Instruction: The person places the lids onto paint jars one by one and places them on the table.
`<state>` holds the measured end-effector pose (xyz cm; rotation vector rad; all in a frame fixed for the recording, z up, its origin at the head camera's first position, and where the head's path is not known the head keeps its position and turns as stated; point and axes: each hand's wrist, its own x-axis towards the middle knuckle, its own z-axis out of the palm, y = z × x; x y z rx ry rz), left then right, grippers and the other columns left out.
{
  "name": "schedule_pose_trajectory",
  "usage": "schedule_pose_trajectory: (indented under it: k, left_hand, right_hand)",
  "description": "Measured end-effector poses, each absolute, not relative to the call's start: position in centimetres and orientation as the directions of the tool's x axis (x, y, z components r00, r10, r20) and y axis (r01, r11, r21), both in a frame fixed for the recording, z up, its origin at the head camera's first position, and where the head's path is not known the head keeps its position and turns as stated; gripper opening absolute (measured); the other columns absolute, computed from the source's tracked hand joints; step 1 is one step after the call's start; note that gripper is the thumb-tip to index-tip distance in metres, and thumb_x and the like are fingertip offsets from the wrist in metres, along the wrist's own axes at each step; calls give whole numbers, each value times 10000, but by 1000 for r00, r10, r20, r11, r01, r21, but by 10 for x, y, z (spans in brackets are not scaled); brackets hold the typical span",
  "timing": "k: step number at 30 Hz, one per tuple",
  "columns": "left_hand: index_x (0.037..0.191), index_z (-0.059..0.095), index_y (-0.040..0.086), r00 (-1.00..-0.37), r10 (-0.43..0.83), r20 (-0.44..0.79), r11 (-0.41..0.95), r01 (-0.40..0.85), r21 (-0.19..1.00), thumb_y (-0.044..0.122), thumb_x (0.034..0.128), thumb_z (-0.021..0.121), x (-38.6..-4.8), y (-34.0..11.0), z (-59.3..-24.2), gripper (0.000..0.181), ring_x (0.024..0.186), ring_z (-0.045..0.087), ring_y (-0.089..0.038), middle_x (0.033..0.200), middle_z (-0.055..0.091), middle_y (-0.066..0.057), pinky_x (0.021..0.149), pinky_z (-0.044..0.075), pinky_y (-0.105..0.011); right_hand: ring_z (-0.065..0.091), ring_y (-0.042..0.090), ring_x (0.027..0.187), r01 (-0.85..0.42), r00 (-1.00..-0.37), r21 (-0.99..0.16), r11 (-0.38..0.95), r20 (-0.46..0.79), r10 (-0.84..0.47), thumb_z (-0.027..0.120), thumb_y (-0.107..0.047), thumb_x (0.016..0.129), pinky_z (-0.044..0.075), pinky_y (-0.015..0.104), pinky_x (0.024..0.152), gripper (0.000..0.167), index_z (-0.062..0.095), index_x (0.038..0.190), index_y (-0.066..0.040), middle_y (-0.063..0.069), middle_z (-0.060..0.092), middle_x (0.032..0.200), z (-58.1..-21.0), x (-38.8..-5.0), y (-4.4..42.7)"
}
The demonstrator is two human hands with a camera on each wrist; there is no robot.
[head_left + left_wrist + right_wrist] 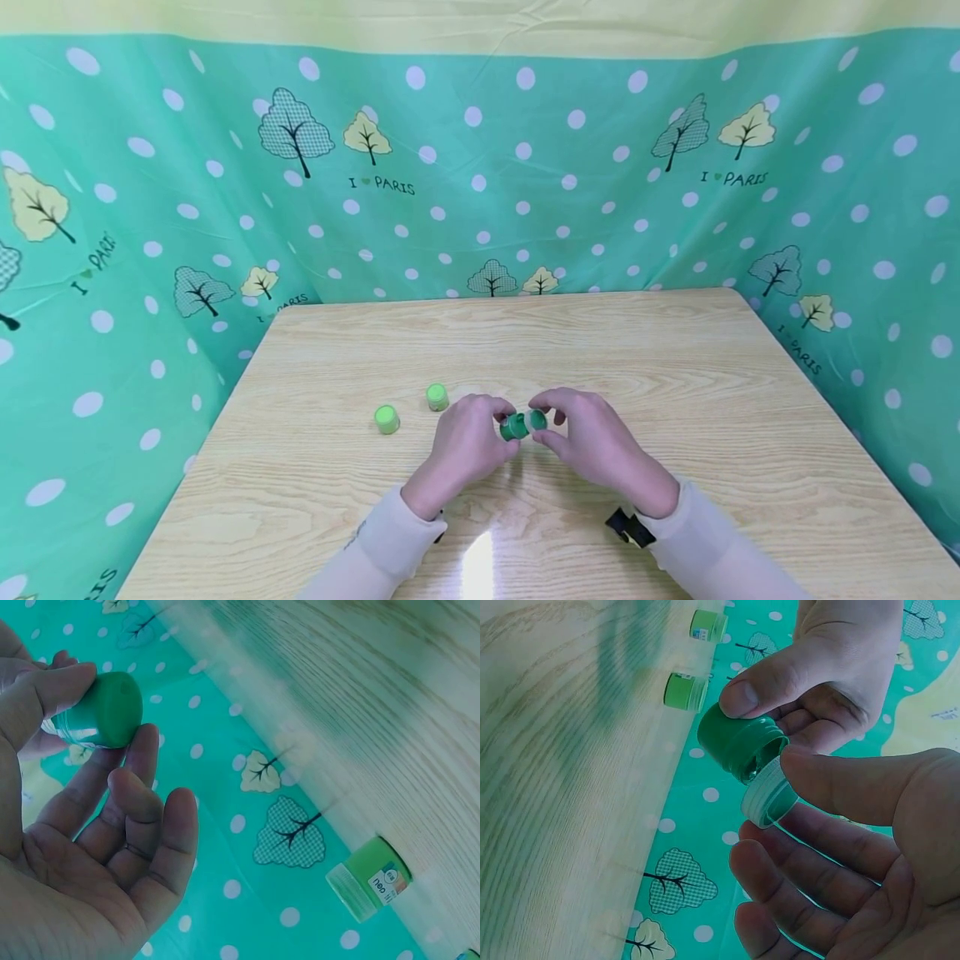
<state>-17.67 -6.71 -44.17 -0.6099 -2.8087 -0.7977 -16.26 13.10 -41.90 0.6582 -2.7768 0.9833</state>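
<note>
A small dark green paint jar (513,427) is gripped between the thumb and fingers of my left hand (471,442), tilted above the table. Pinched in my right hand (592,435) is its translucent screw lid (763,796). In the right wrist view the lid stands at an angle to the jar's mouth, partly off it, and the threaded neck shows. The left wrist view shows the jar's rounded green base (120,709), with the other left fingers loosely bent. My right thumb lies over the lid, and its far edge is hidden.
Two lighter green jars stand left of my hands, one nearer (387,419) and one farther (437,397), both lidded. They rest on the wood-grain table (637,350). A dotted green curtain (517,192) hangs behind and at both sides.
</note>
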Motion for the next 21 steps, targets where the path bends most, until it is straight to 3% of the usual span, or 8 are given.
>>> schedule_pose_trajectory:
  k: [21]
  left_hand:
    - [976, 807, 163, -906, 345, 244, 779, 422, 463, 197, 707, 898, -174, -66, -443, 286, 797, 606, -118, 872, 721, 64, 632, 469, -243]
  right_hand:
    - [625, 117, 820, -467, -883, -574, 673, 262, -389, 875, -104, 806, 492, 232, 633, 330, 751, 1110, -140, -49, 740, 1058, -426, -162, 126]
